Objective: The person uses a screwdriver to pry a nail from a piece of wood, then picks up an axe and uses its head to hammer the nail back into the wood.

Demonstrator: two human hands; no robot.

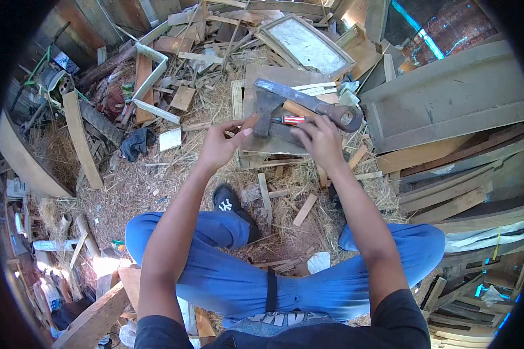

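Pinched between the thumb and fingers of my left hand [222, 144] is a small brown wood piece [251, 121], at the left side of a low wooden work surface [251, 87]. My right hand [325, 142] has its fingers closed at the end of a screwdriver [293, 120] with a red and white handle, its shaft pointing left. Under the shaft lies a dark metal hatchet head [266, 113] with a wooden handle [298, 109]. Behind these, a long grey handsaw-like tool [291, 96] slants down to a rounded end with a hole [347, 118].
A framed panel [308, 46] lies behind the work surface. Large boards [448, 93] lean at the right, above stacked planks. Wood offcuts [304, 209], straw and shavings cover the ground around my shoe [230, 203]. A curved plank [81, 139] stands at the left.
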